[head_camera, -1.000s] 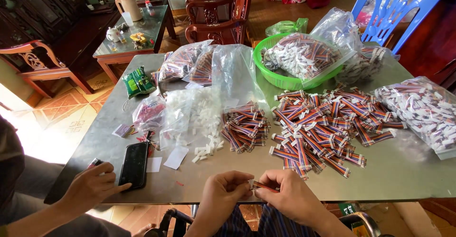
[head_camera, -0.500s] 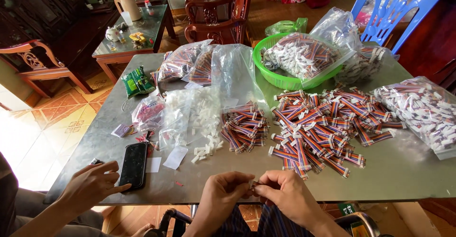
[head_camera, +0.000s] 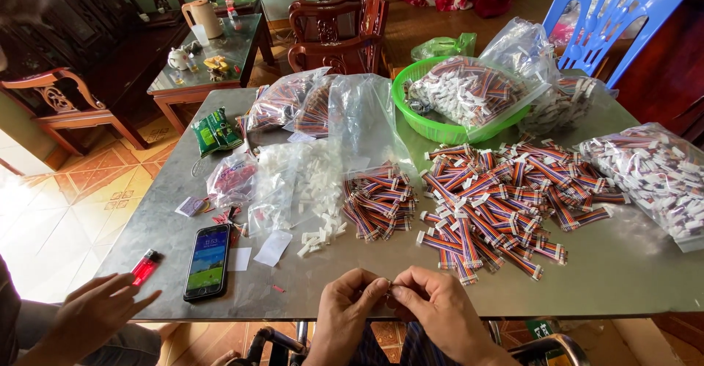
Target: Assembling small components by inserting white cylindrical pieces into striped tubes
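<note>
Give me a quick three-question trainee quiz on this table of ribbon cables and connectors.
1. True or false: the green basket holds a bag of cable pieces.
2. Which lies nearer the smartphone: the red lighter or the blue chair?
3. Where do the left hand and right hand meet?

Key
1. True.
2. The red lighter.
3. At the table's near edge, fingertips together on a small piece, too small to identify.
</note>
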